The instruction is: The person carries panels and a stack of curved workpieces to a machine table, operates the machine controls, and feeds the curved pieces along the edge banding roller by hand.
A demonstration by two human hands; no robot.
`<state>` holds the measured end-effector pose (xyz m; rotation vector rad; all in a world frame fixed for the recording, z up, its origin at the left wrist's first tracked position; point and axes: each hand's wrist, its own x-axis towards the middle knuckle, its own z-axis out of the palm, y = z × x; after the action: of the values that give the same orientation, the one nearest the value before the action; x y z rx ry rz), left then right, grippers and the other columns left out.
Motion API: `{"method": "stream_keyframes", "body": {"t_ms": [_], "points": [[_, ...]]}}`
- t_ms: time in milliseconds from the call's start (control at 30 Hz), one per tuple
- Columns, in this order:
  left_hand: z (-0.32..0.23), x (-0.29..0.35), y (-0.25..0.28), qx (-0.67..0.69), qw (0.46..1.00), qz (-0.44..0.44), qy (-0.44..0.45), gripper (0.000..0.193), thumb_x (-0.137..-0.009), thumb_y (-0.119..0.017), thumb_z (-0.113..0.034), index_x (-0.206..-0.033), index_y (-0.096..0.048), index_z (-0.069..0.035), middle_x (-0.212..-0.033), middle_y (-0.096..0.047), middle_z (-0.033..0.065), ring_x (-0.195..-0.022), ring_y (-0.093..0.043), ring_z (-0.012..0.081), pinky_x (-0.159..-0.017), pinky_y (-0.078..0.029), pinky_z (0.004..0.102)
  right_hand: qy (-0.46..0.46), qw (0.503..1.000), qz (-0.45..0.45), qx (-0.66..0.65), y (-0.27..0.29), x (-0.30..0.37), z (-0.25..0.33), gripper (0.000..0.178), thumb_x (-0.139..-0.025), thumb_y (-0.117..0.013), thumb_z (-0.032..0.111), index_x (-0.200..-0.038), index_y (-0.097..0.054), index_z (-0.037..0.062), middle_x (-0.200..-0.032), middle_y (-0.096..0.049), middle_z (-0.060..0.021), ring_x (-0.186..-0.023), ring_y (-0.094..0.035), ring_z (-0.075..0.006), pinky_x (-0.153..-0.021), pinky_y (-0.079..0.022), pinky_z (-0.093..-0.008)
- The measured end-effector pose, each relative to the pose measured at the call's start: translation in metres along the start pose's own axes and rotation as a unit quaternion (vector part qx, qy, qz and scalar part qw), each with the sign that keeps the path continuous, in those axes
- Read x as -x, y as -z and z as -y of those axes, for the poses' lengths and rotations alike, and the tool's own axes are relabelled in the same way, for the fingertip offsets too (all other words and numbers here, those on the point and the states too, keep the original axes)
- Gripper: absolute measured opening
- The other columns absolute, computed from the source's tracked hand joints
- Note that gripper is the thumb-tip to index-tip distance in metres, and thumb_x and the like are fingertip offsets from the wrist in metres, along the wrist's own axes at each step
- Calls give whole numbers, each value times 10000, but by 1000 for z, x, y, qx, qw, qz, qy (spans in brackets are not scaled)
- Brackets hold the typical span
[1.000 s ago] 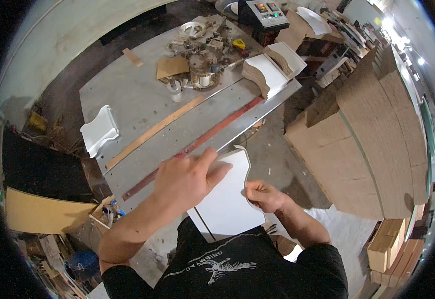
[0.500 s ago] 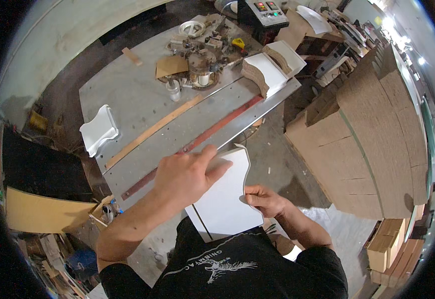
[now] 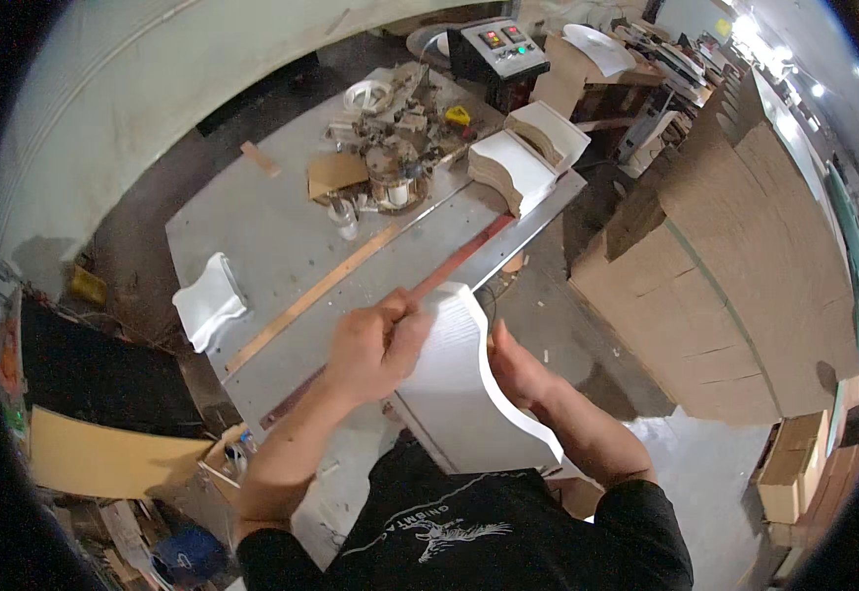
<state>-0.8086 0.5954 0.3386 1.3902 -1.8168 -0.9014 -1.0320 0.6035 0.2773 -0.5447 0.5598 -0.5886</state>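
Observation:
A white panel with one wavy, curved side is tilted in front of my body, its lower end close to my black shirt. My left hand is closed on its upper left edge, thumb over the face and fingers curled. Along the curved right edge, my right hand is closed and partly smeared by motion. Its fingertips are mostly hidden by the edge, and I cannot make out what lies in them.
Ahead is a grey metal table with an orange strip and a red strip. Stacked curved panels stand at its far right, small white pieces at its left. A machine sits at the back; brown board stacks rise at right.
The white panel has tilted, showing more of its thick curved edge. My left hand has moved slightly right and curled tighter; my right hand has moved up along the curved edge. The view has shifted slightly.

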Motion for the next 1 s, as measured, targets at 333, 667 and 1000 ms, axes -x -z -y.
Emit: {"method": "stream_keyframes", "body": {"t_ms": [333, 667, 1000], "points": [[38, -17, -29, 124, 978, -157, -52, 440, -1060, -352, -377, -1072, -592, -9, -1024, -624, 90, -965, -579, 196, -872, -459, 336, 166, 978, -125, 17, -50, -64, -4, 335, -999, -525, 327, -1179, -566, 47, -842, -603, -64, -498, -556, -127, -348, -410, -256], [26, 19, -3, 356, 912, 53, 196, 294, -1008, -515, -332, -1052, -596, -53, -952, -613, 3, -859, -559, 101, -744, -450, 249, 217, 945, -232, 81, -2, -29, 25, 381, -1004, -559, 326, -1233, -574, 22, -1091, -645, -107, -942, -612, -174, -839, -493, -314], [18, 25, -25, 207, 976, -52, 52, 263, -978, -599, -236, -848, -524, -21, -707, -457, -30, -674, -397, 44, -583, -369, 250, 367, 868, -277, 186, -44, -8, 18, 307, -962, -626, 147, -1224, -530, 18, -1068, -639, -58, -966, -597, -141, -831, -491, -290]]}}
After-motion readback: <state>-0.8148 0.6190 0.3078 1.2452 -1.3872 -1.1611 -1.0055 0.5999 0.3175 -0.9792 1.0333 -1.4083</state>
